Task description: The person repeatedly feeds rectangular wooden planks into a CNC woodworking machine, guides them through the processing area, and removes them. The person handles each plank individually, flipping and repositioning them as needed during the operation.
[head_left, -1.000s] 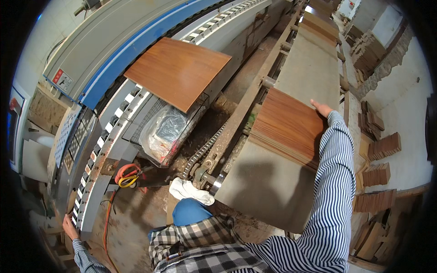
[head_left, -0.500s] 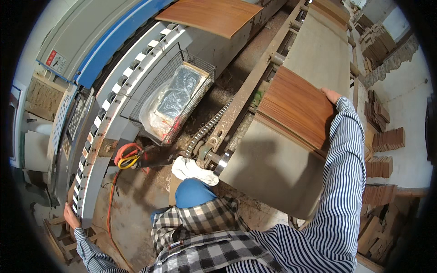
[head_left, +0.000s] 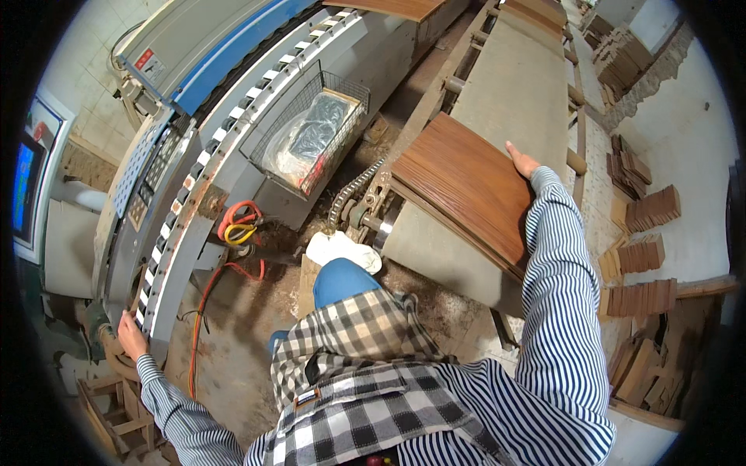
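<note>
My right hand [head_left: 519, 158], in a striped sleeve, lies along the far right edge of a stack of red-brown wood-grain panels [head_left: 458, 186], fingers stretched out and touching it. The stack rests near the close end of a grey conveyor belt [head_left: 505, 93]. At the lower left, my left hand [head_left: 130, 335] is curled at the near end of a curved roller rail [head_left: 182, 216] on a grey and blue machine [head_left: 217, 70]; what its fingers grip is unclear. Another panel [head_left: 388, 8] sits at the machine's upper part.
A wire basket [head_left: 272, 167] with wrapped items hangs beside the rail. Orange and yellow hoses [head_left: 237, 221], a white cloth [head_left: 342, 250] and my blue-clad knee [head_left: 342, 283] are below. Cut boards [head_left: 641, 295] stand along the right wall; a wooden crate [head_left: 116, 419] is lower left.
The loose panel on the machine has travelled away to the top edge, uncovering the basket. The stack under my right hand has shifted toward the conveyor's near end. My view has shifted.
</note>
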Tool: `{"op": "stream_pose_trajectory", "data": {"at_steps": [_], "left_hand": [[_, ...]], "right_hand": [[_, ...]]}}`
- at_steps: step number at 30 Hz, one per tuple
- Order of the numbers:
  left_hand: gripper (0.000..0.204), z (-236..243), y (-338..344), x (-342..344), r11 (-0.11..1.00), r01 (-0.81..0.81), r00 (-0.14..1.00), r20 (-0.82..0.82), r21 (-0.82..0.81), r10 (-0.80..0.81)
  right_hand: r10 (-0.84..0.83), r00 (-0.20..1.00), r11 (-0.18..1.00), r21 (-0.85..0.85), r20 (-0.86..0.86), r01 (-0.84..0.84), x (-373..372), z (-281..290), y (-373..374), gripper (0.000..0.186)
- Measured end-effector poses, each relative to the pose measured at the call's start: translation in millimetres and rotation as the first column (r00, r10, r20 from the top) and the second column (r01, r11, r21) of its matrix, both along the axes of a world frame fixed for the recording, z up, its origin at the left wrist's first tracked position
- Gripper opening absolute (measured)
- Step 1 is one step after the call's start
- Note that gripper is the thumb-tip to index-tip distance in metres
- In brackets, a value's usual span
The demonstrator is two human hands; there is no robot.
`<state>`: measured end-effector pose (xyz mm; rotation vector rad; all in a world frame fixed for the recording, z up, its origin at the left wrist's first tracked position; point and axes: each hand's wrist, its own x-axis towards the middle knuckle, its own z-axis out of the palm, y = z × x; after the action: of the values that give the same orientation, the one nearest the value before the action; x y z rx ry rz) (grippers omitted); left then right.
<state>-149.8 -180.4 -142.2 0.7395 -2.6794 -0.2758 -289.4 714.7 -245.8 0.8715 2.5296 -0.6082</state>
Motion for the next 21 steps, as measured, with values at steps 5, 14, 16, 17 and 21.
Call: {"op": "stream_pose_trajectory", "data": {"at_steps": [5,14,16,17,21], "left_hand": [[0.047,6.4,12.6,-2.4,0.999,0.014,1.000,-0.007,-0.037,-0.014],[0.047,12.6,21.6,6.3,0.997,-0.039,0.999,0.026,-0.069,0.041],[0.047,18.8,25.1,8.0,0.994,-0.047,0.998,0.043,-0.102,0.051],[0.047,20.3,28.2,8.8,0.995,-0.036,0.998,0.054,-0.097,0.042],[0.047,9.0,22.4,7.8,0.993,-0.047,0.998,0.037,-0.106,0.051]], "right_hand": [[0.021,0.965,0.996,0.085,-0.263,0.002,49.1,15.2,-6.1,0.074],[0.224,0.884,0.936,0.343,-0.411,-0.078,204.8,30.6,-101.8,0.055],[0.309,0.738,0.934,0.338,-0.600,-0.116,219.3,26.1,-109.5,0.042],[0.144,0.693,0.986,0.159,-0.707,-0.042,230.0,33.7,-117.6,0.038],[-0.360,0.268,0.878,-0.227,-0.894,0.422,281.6,23.0,-142.3,0.024]]}}
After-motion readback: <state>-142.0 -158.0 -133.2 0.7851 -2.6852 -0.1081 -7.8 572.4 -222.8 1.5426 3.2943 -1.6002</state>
